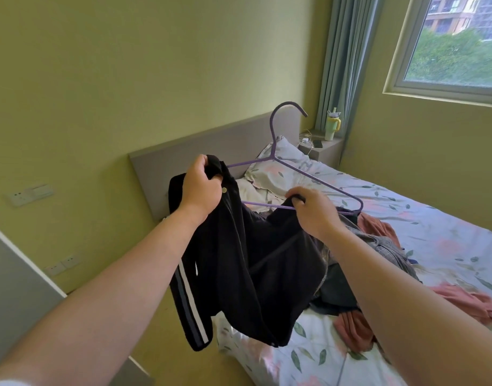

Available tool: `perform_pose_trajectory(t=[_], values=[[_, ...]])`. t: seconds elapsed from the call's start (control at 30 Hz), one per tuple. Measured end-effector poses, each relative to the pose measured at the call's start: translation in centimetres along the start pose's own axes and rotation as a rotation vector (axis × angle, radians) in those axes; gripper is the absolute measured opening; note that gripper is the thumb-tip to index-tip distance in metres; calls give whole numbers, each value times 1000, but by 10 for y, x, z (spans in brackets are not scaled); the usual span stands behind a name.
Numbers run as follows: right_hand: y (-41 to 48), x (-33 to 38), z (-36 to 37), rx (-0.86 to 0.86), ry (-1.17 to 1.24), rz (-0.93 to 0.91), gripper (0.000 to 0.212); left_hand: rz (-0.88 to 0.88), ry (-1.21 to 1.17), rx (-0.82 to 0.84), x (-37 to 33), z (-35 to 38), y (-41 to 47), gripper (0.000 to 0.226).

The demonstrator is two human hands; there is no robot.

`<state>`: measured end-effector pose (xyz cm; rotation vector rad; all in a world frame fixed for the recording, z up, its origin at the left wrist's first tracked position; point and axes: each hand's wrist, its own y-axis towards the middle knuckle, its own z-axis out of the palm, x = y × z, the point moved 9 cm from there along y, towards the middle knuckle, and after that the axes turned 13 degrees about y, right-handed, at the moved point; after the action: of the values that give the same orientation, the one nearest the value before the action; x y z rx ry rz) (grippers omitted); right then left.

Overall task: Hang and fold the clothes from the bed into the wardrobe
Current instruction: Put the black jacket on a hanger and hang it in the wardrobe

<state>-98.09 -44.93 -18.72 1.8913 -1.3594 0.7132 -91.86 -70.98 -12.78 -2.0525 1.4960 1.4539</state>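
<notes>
A black jacket (247, 268) with a white and grey sleeve stripe hangs in the air above the bed's near corner. My left hand (201, 185) grips its left shoulder, which sits over the left end of a purple hanger (295, 169). My right hand (313, 208) pinches the jacket's other edge together with the hanger's lower bar. The hanger's hook points up and its right end sticks out bare. Behind the jacket on the bed (439, 218) lie pink clothes (467, 299), a grey garment (389, 246) and a dark garment (336, 291).
A pillow (281, 162) lies against the grey headboard (189, 154). A ledge in the corner carries a cup (332, 125), a phone and a charger. A curtain (348, 51) hangs beside the window. Wall sockets (30, 193) are at the left, and a grey panel (13, 277) stands at the lower left.
</notes>
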Motion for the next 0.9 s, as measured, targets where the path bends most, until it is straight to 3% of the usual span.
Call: perform_pose_trajectory(t=[0.07, 0.2, 0.27, 0.37, 0.53, 0.67, 0.83, 0.9], values=[[-5, 4, 6, 111, -7, -42, 19, -14, -16, -12, 5, -5, 2, 15], [-19, 5, 14, 233, -280, -68, 51, -29, -48, -20, 11, -11, 4, 19], [-25, 10, 13, 152, -461, -119, 51, -13, -47, -16, 9, -11, 5, 19], [-31, 18, 11, 31, -549, -210, 42, -2, -38, -8, 5, -11, 7, 17], [-36, 23, 18, -12, -699, -377, 72, -29, -37, -23, 8, -13, 12, 19], [-39, 28, 13, -103, -741, -406, 80, -77, -5, -35, 23, -14, 16, 23], [-59, 34, -5, -312, -689, -614, 61, -285, -74, -117, 63, -31, 21, 28], [-57, 26, -16, -326, -666, -517, 54, -356, -208, -154, 76, -38, 22, 30]])
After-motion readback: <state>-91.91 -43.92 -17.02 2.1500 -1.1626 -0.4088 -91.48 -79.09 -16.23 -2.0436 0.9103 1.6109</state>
